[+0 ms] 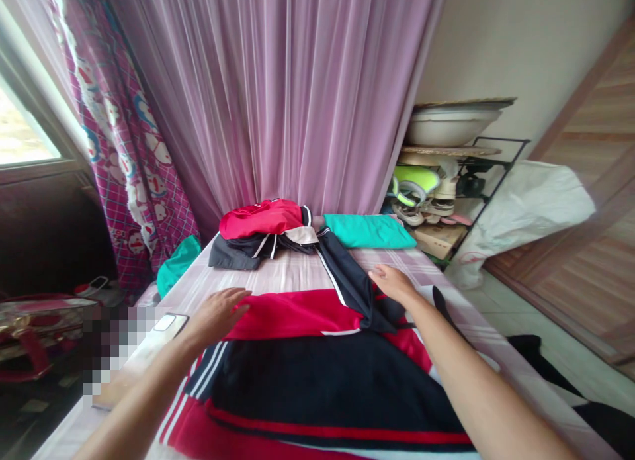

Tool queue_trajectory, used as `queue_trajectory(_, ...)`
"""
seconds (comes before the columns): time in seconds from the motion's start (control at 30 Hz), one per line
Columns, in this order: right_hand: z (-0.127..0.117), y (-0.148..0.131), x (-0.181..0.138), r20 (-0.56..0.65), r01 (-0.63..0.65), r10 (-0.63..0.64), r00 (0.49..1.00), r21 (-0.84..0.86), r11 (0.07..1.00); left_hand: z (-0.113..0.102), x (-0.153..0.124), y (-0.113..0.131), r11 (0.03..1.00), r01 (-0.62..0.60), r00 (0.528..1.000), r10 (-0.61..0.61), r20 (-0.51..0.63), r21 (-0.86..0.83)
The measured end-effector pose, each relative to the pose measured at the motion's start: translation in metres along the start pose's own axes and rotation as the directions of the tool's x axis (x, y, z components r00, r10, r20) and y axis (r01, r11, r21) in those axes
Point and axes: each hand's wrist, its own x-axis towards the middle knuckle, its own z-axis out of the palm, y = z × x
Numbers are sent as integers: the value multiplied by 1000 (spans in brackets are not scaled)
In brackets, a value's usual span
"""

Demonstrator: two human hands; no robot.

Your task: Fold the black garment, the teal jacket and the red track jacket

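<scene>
A red and black jacket (317, 374) with white stripes is spread over the cloth-covered surface before me. Its far part is a red band folded across, and a dark sleeve (342, 268) with a white stripe stretches away from me. At the left end of the red band, my left hand (218, 314) has its fingers extended and thumb apart; whether it touches the fabric I cannot tell. My right hand (394, 284) hovers at or just over the dark sleeve's right side, fingers stretched out and nothing visible in them.
At the back lie a heap of red and dark clothes (262, 222) and a folded teal cloth (370, 231). A phone (171, 322) rests near my left forearm. Right of the surface stands a rack (501, 182) with basins and shoes, beside a white plastic bag (530, 202). Purple curtains (278, 96) hang behind.
</scene>
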Motion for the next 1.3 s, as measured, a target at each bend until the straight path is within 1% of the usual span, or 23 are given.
queue_trajectory(0.03, 7, -2, 8, -5, -40, 40, 999, 10, 999, 11, 3, 7, 1000, -25, 1000, 25, -4, 2)
queue_trajectory(0.1, 18, -6, 19, 20, -65, 65, 998, 35, 997, 33, 5, 19, 999, -44, 998, 43, 46, 15)
queue_trajectory(0.17, 24, -8, 25, 51, -38, 35, 998, 62, 997, 52, 2, 26, 999, -33, 996, 30, 89, 31)
queue_trajectory(0.23, 22, -13, 25, 58, 1, -6, 998, 95, 995, 61, 0, 28, 999, -22, 995, 18, 101, 38)
queue_trajectory(0.3, 13, -22, 19, 32, 80, -85, 996, 133, 988, 62, -1, 27, 999, -18, 995, 15, 96, 31)
queue_trajectory(0.37, 1, -38, 3, -5, 243, -245, 969, 154, 958, 59, 0, 25, 1000, -15, 997, 14, 79, 3)
queue_trajectory(0.4, -4, -47, -9, -15, 348, -349, 937, 148, 926, 58, 1, 25, 1000, -14, 998, 15, 65, -23)
queue_trajectory(0.47, -10, -67, -41, 11, 541, -544, 839, 90, 836, 54, 3, 24, 995, -5, 1000, 5, 3, -104)
queue_trajectory(0.53, -9, -83, -80, 127, 673, -669, 733, 16, 740, 50, 4, 25, 979, 16, 993, -39, -109, -202)
queue_trajectory(0.57, -5, -89, -99, 208, 716, -698, 685, -18, 698, 48, 3, 28, 969, 28, 984, -71, -165, -246)
queue_trajectory(0.6, 1, -92, -118, 280, 744, -705, 652, -55, 666, 45, 2, 31, 959, 37, 972, -100, -212, -282)
queue_trajectory(0.67, 13, -94, -148, 379, 771, -695, 611, -85, 631, 40, -2, 43, 944, 27, 958, -118, -262, -330)
queue_trajectory(0.7, 18, -92, -159, 404, 772, -687, 604, -84, 630, 38, -3, 50, 939, 8, 957, -106, -269, -343)
queue_trajectory(0.77, 26, -86, -174, 408, 760, -679, 610, -61, 647, 36, -5, 70, 934, -46, 960, -58, -275, -356)
queue_trajectory(0.83, 28, -80, -178, 364, 736, -674, 642, -46, 676, 37, -3, 92, 927, -103, 962, 1, -273, -360)
queue_trajectory(0.9, 24, -71, -172, 292, 701, -660, 692, -55, 711, 40, 3, 116, 920, -151, 963, 54, -264, -363)
queue_trajectory(0.97, 16, -59, -157, 201, 642, -619, 759, -75, 763, 43, 13, 139, 920, -165, 969, 84, -233, -356)
queue_trajectory(1.03, 8, -42, -134, 93, 549, -541, 836, -97, 830, 45, 26, 160, 938, -132, 982, 79, -174, -322)
queue_trajectory(1.1, 4, -20, -107, -14, 428, -432, 902, -114, 896, 45, 37, 176, 969, -76, 994, 54, -100, -236)
queue_trajectory(1.17, 4, 2, -83, -74, 323, -334, 940, -129, 937, 41, 45, 185, 992, -25, 999, 22, -27, -127)
queue_trajectory(1.23, 8, 21, -64, -62, 275, -286, 956, -149, 950, 36, 48, 185, 998, 22, 999, -21, 28, -55)
queue_trajectory(1.3, 13, 35, -54, -2, 246, -251, 968, -189, 951, 31, 45, 178, 997, 78, 996, -77, 44, -30)
